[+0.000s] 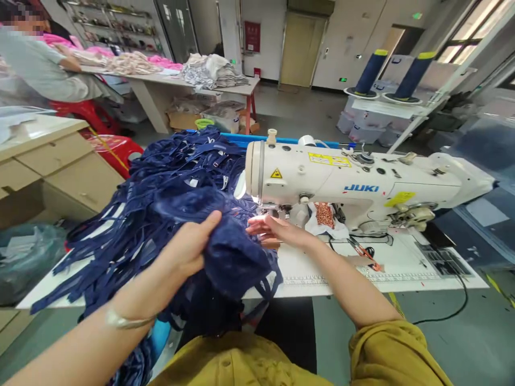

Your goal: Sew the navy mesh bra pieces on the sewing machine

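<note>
My left hand point(198, 240) grips a navy blue bra point(237, 260), thumb on top and the other fingers hidden behind the cloth. One rounded cup faces me, and thin straps dangle past the table's front edge. Just below the needle area of a white JUKI sewing machine point(322, 171), my right hand point(279, 230) is open with its fingers stretched toward the bra. Whether those fingertips touch the fabric I cannot tell. A large heap of navy bras point(173, 161) with loose straps covers the left side of the machine table point(306, 268).
Orange-handled scissors point(366, 254) and copper-coloured beads point(324, 214) on white cloth lie beneath the machine arm. Two navy thread cones point(370, 72) stand behind. A seated co-worker point(36, 64) is at the back left, by a table point(161, 80) of pale and pink garments.
</note>
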A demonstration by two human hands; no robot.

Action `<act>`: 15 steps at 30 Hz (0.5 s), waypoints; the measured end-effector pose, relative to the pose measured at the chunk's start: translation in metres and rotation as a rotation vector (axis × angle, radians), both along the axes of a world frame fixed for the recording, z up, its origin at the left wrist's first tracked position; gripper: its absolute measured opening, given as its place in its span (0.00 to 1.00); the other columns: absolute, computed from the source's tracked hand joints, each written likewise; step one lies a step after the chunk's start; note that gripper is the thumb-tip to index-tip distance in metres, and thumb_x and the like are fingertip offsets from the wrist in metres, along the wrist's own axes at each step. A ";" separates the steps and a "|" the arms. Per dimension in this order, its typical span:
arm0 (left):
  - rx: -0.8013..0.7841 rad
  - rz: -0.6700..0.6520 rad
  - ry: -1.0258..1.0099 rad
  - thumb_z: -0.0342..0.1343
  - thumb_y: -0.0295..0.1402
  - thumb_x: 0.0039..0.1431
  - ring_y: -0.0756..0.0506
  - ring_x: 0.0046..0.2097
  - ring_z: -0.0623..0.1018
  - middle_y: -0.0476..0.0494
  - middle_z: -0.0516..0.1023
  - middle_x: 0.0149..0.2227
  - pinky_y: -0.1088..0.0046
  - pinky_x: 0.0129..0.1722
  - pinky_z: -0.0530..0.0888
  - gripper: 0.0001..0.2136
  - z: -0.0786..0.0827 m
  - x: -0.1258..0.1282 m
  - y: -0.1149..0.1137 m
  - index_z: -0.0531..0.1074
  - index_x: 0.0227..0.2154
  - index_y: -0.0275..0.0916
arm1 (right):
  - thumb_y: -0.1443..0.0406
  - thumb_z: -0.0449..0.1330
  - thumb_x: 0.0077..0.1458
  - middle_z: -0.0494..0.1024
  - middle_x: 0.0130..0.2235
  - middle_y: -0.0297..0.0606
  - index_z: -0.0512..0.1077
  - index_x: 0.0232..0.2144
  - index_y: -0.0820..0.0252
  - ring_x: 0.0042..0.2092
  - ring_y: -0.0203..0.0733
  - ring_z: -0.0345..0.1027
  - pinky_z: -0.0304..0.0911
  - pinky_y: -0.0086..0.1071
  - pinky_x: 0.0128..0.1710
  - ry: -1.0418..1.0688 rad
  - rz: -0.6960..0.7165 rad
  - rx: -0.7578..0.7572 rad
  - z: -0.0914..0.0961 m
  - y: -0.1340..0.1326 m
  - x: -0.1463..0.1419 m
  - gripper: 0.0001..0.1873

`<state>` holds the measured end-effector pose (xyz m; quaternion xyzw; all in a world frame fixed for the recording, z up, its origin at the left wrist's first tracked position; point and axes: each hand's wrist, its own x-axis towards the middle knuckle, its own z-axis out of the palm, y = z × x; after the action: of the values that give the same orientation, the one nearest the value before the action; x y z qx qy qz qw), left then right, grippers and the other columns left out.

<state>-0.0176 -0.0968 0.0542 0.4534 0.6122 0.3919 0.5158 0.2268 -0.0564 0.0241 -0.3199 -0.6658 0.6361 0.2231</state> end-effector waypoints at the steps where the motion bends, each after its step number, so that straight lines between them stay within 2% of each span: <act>1: -0.110 0.077 -0.124 0.61 0.58 0.48 0.37 0.36 0.82 0.35 0.82 0.33 0.58 0.36 0.81 0.25 -0.007 0.017 0.006 0.76 0.30 0.35 | 0.41 0.45 0.63 0.74 0.56 0.44 0.66 0.58 0.56 0.54 0.42 0.70 0.67 0.36 0.53 0.050 -0.039 -0.040 -0.003 0.000 -0.003 0.34; 2: -0.152 0.123 -0.171 0.63 0.57 0.46 0.36 0.37 0.82 0.34 0.82 0.34 0.59 0.36 0.80 0.25 -0.015 0.033 0.012 0.76 0.29 0.35 | 0.42 0.49 0.62 0.74 0.55 0.44 0.65 0.58 0.57 0.54 0.42 0.70 0.67 0.36 0.53 0.071 -0.104 -0.059 -0.007 0.001 -0.006 0.33; 4: -0.172 0.136 -0.143 0.65 0.54 0.44 0.35 0.40 0.82 0.33 0.82 0.35 0.59 0.38 0.80 0.23 -0.031 0.054 0.022 0.77 0.29 0.34 | 0.50 0.57 0.59 0.75 0.54 0.44 0.66 0.56 0.60 0.51 0.42 0.71 0.67 0.36 0.52 0.041 -0.249 -0.048 -0.015 0.004 -0.011 0.29; 5: -0.155 0.112 -0.135 0.66 0.51 0.44 0.35 0.42 0.82 0.34 0.83 0.36 0.59 0.40 0.80 0.22 -0.038 0.059 0.027 0.77 0.31 0.35 | 0.55 0.60 0.58 0.75 0.53 0.44 0.67 0.55 0.61 0.51 0.42 0.72 0.67 0.36 0.53 0.003 -0.293 -0.022 -0.019 0.005 -0.012 0.26; 7: -0.094 0.036 -0.200 0.68 0.45 0.44 0.36 0.46 0.81 0.36 0.82 0.42 0.59 0.45 0.79 0.20 -0.045 0.060 0.036 0.78 0.37 0.36 | 0.63 0.60 0.55 0.75 0.54 0.42 0.67 0.55 0.60 0.51 0.42 0.72 0.66 0.37 0.54 -0.095 -0.296 0.071 -0.022 0.007 -0.012 0.24; 9: -0.024 0.000 -0.334 0.67 0.40 0.45 0.38 0.48 0.80 0.37 0.81 0.48 0.59 0.51 0.77 0.23 -0.046 0.053 0.045 0.76 0.44 0.37 | 0.67 0.58 0.55 0.73 0.58 0.40 0.67 0.57 0.57 0.55 0.43 0.70 0.62 0.38 0.58 -0.209 -0.232 0.217 -0.021 0.006 -0.008 0.26; 11: 0.002 0.041 -0.412 0.64 0.39 0.47 0.38 0.50 0.79 0.36 0.79 0.50 0.58 0.54 0.75 0.23 -0.043 0.044 0.054 0.75 0.47 0.36 | 0.66 0.57 0.56 0.71 0.61 0.39 0.67 0.59 0.55 0.59 0.44 0.66 0.58 0.39 0.62 -0.334 -0.176 0.335 -0.017 0.003 -0.005 0.27; 13: 0.065 0.088 -0.356 0.61 0.40 0.49 0.38 0.53 0.77 0.36 0.78 0.52 0.57 0.57 0.72 0.22 -0.039 0.038 0.060 0.74 0.47 0.36 | 0.66 0.54 0.59 0.70 0.61 0.40 0.66 0.61 0.55 0.61 0.45 0.65 0.57 0.40 0.62 -0.459 -0.160 0.408 -0.013 -0.002 -0.004 0.27; 15: 0.249 0.035 -0.141 0.59 0.42 0.53 0.38 0.57 0.74 0.38 0.77 0.53 0.57 0.62 0.67 0.22 -0.033 0.033 0.066 0.74 0.49 0.37 | 0.66 0.53 0.61 0.71 0.60 0.41 0.65 0.62 0.56 0.60 0.46 0.66 0.60 0.40 0.61 -0.554 -0.153 0.474 -0.011 -0.007 -0.007 0.27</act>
<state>0.0154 -0.0313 0.0208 0.4747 0.5289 0.5044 0.4904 0.2201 -0.0634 0.0132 -0.4683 -0.8038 0.3352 0.1493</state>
